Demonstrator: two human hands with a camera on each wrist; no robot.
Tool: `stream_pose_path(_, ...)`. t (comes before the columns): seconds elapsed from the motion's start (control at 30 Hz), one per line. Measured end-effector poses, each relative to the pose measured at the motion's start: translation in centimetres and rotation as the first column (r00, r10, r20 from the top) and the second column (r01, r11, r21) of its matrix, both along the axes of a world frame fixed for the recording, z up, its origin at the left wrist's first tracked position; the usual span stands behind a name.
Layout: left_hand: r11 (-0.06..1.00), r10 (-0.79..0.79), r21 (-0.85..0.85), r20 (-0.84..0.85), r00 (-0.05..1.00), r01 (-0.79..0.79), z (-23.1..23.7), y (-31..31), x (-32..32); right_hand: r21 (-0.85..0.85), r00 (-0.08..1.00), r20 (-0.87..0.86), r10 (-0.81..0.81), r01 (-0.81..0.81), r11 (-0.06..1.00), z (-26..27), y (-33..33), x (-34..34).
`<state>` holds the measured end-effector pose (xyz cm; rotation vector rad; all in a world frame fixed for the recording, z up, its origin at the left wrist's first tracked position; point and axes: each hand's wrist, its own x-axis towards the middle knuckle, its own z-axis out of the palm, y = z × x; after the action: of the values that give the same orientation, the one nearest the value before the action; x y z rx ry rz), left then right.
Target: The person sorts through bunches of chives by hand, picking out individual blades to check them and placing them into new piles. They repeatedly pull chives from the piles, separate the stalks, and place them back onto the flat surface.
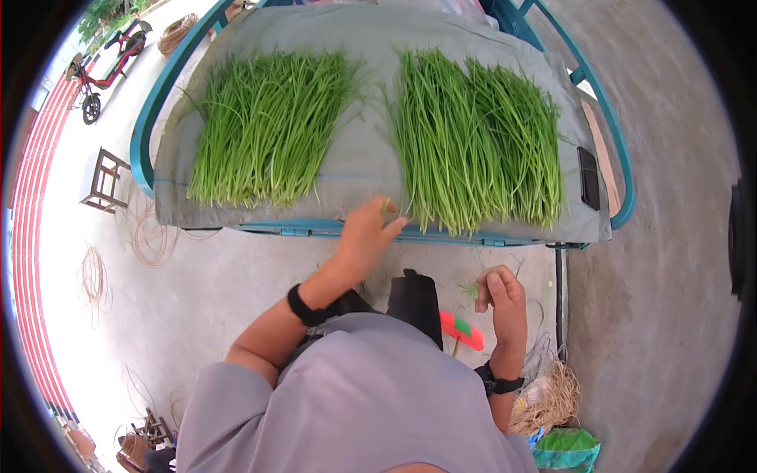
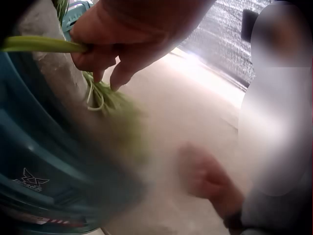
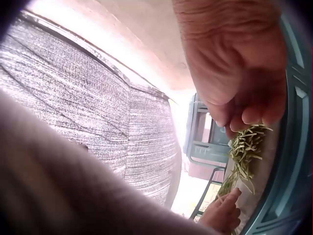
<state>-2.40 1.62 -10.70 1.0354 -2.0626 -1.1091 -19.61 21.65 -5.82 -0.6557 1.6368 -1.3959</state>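
Note:
My left hand is at the front edge of the grey-covered cart bed, beside the right-hand pile of leafy green stalks. Thumb and fingers pinch a green stalk, clearest in the left wrist view. To the left lies another pile of green stalks, cut ends toward me. My right hand is raised in front of the cart, nearer my body, its fingers curled inward. Thin green scraps show beside its fingertips; I cannot tell whether it holds any.
Blue side rails flank the cart bed, and a black phone lies at its right edge. Left on the floor are a stool and coiled strands. Beside me are a red-and-green object, dry straw and a green bag.

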Motion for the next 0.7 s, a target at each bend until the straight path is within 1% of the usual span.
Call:
stream_pose_path(0.07, 0.987, 0.058, -0.148, -0.006, 0.998, -0.059, -1.4, 0.2, -1.1, 0.001, 0.998, -0.028, 0.050, -0.050, 0.999, 0.2, -0.3, -0.9)
stream_pose_path(0.17, 0.975, 0.133, -0.190, 0.091, 0.987, -0.113, -1.3, 0.5, -2.2, -0.005, 0.996, -0.026, 0.090, -0.090, 0.996, 0.9, -1.1, -2.0)
stream_pose_path(0.27, 0.991, 0.101, -0.110, 0.222, 0.970, -0.079, -0.4, 0.3, -2.7, 0.015, 0.990, -0.031, 0.135, -0.134, 0.991, 0.9, -2.2, -2.9)
stream_pose_path(0.37, 0.989, 0.104, -0.128, 0.226, 0.969, -0.076, -0.1, 0.1, -2.8, -0.026, 0.975, -0.035, 0.220, -0.221, 0.975, 1.2, -3.2, -3.8)
stream_pose_path(0.57, 0.970, 0.163, -0.205, 0.135, 0.977, -0.134, -1.0, -0.6, -1.8, -0.042, 0.937, -0.039, 0.346, -0.348, 0.937, 2.2, -5.0, -5.1)
stream_pose_path(0.67, 0.972, 0.211, -0.105, 0.011, 0.977, -0.209, 1.7, 0.5, -0.5, -0.079, 0.915, -0.053, 0.400, -0.403, 0.912, 3.2, -6.2, -5.4)
stream_pose_path(0.7, 0.973, 0.205, -0.109, -0.010, 0.979, -0.205, 2.7, 0.9, -0.1, -0.082, 0.901, -0.103, 0.422, -0.430, 0.899, 3.8, -6.7, -5.3)
